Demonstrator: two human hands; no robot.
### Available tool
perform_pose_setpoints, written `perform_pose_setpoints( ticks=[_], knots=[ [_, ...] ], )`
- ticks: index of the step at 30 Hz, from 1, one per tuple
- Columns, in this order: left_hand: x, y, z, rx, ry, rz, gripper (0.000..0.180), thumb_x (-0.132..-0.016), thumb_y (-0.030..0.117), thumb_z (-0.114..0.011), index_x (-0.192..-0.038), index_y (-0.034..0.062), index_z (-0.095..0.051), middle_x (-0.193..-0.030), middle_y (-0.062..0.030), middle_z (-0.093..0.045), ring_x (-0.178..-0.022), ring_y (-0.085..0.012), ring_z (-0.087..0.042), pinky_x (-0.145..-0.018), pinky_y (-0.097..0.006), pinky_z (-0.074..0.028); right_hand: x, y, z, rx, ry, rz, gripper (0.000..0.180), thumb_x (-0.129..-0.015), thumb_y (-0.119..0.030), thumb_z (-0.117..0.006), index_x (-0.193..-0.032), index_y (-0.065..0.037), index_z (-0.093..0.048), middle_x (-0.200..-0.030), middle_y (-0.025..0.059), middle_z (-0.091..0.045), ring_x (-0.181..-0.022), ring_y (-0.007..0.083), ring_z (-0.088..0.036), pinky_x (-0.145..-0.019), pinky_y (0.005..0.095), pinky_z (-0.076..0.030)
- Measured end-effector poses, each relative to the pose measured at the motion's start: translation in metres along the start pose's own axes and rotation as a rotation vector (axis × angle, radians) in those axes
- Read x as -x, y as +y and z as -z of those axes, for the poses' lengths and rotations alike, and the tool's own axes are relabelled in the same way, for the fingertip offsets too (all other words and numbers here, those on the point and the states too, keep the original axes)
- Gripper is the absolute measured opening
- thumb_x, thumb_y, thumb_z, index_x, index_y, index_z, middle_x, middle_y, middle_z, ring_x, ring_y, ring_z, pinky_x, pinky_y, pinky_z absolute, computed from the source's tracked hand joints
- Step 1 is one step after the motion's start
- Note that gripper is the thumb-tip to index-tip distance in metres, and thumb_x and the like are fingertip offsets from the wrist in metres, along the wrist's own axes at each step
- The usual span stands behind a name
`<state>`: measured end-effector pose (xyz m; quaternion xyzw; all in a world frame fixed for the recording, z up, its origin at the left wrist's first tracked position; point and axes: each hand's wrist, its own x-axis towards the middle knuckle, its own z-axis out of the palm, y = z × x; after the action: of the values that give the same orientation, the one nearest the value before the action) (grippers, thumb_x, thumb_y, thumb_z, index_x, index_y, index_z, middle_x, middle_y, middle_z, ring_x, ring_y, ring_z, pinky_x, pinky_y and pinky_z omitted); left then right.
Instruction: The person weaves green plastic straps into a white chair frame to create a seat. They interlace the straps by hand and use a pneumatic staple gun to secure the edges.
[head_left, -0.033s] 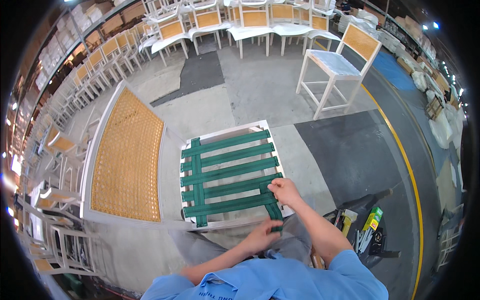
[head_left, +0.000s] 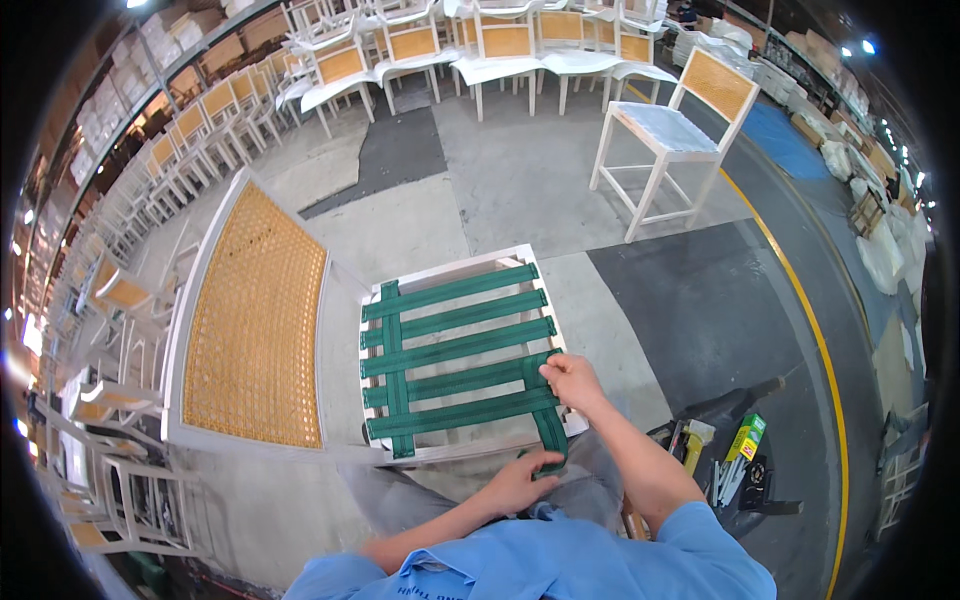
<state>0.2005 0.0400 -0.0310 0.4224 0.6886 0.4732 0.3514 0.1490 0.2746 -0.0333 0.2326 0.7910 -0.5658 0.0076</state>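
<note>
A white chair frame (head_left: pixel 450 453) stands before me, with several green webbing straps (head_left: pixel 455 361) across its seat opening. One crosswise strip is woven through them near the chair back. A second crosswise webbing strip (head_left: pixel 545 418) runs at the right end and hangs over the near rail toward me. My right hand (head_left: pixel 572 382) is closed in a pinch at the seat's right edge, on the webbing there. Lower down, my left hand (head_left: pixel 520 481) grips the loose end of that second strip. The cane backrest (head_left: pixel 255 310) rises at the left.
A finished-looking chair (head_left: pixel 670 130) with a covered seat stands at the far right. Rows of stacked chairs (head_left: pixel 500 45) line the back. To my right lie tools with a green-yellow box (head_left: pixel 745 437). A yellow floor line (head_left: pixel 815 335) curves past them.
My left hand has moved slightly down, and its fingers have closed on the loose webbing end. My right hand has barely shifted.
</note>
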Motion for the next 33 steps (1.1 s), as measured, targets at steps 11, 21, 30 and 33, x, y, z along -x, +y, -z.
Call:
perform_pose_setpoints(
  ticks=[11,21,30,33],
  knots=[
    [-0.117,-0.008,0.114,0.970,0.269,0.482,0.050,-0.107,0.018,-0.049,-0.155,0.0041,-0.043,-0.116,-0.0138,-0.068,-0.085,-0.0260,-0.074,-0.077,-0.038,-0.061,-0.052,-0.030,0.020,0.266,-0.100,-0.022,0.019,-0.099,-0.022,-0.067,-0.096,-0.005,-0.075,-0.078,0.0075,-0.072,-0.068,0.0192,-0.068,-0.067,0.0376,-0.055],
    [-0.184,-0.053,0.138,1.657,0.816,0.642,0.023,-0.098,0.009,-0.052,-0.116,-0.0053,-0.051,-0.107,-0.0164,-0.058,-0.089,-0.0268,-0.065,-0.080,-0.045,-0.061,-0.120,-0.043,0.019,0.609,-0.008,0.174,0.024,-0.092,-0.028,-0.070,-0.098,-0.007,-0.078,-0.087,0.0192,-0.075,-0.080,0.0329,-0.074,-0.077,0.0434,-0.058],
    [-0.167,-0.064,0.143,1.805,0.681,0.379,0.027,-0.097,0.016,-0.057,-0.116,-0.0034,-0.059,-0.100,-0.0106,-0.060,-0.085,-0.0216,-0.060,-0.079,-0.040,-0.056,-0.136,-0.066,-0.012,0.377,-0.119,-0.046,0.026,-0.093,-0.028,-0.073,-0.099,-0.004,-0.077,-0.067,0.0101,-0.067,-0.047,0.0221,-0.059,-0.045,0.0391,-0.046],
    [-0.153,-0.039,0.133,1.529,0.588,0.611,0.038,-0.099,0.015,-0.057,-0.134,-0.0004,-0.060,-0.109,-0.0104,-0.063,-0.084,-0.0231,-0.064,-0.079,-0.042,-0.057,-0.129,-0.051,-0.008,-0.071,-0.046,-0.092,0.019,-0.096,-0.023,-0.072,-0.102,-0.005,-0.074,-0.059,0.0018,-0.057,-0.041,0.0121,-0.044,-0.039,0.0322,-0.034]
  ],
)
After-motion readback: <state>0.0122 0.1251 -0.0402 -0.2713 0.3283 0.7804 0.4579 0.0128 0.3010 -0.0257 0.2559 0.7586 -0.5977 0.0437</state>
